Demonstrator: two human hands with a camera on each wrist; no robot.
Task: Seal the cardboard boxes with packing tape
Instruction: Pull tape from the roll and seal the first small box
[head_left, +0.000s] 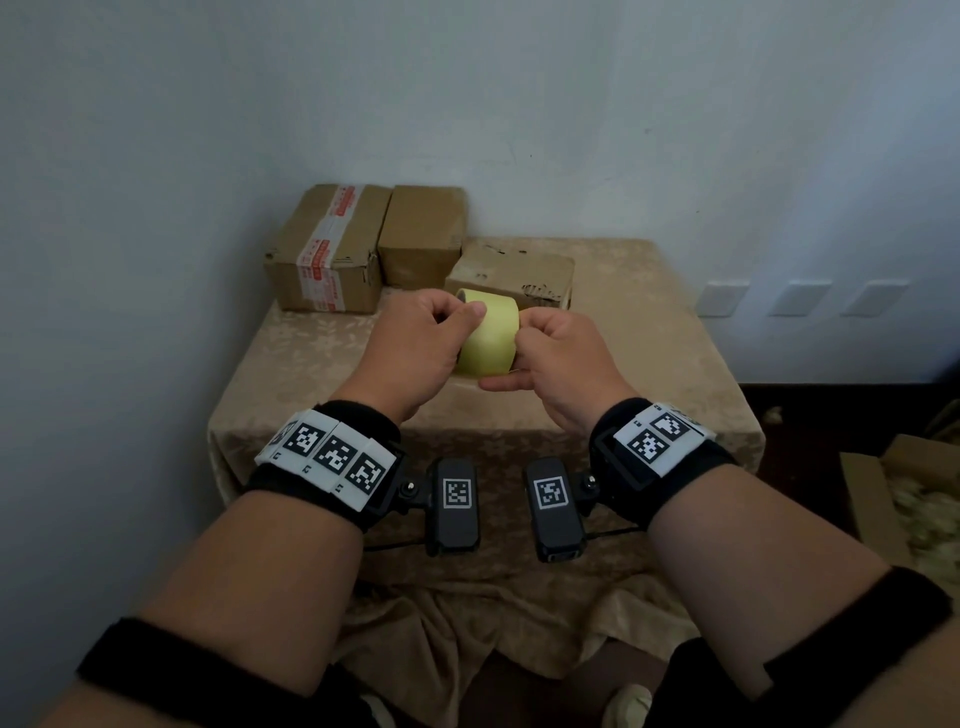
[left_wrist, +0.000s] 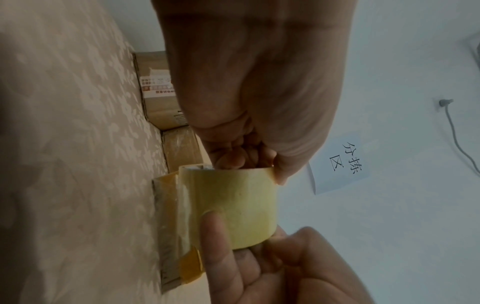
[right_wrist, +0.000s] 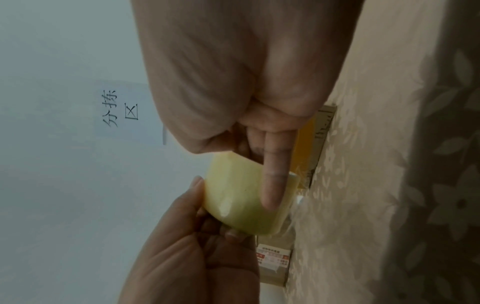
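Tape roll (head_left: 491, 332) pale yellow; boxes (head_left: 327, 249) brown, one w/ red-white tape; tablecloth (head_left: 649, 364) beige floral.

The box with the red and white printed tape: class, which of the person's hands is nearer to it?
Left. The left hand holds the tape roll just in front of that box; the right hand is farther right, across the roll.
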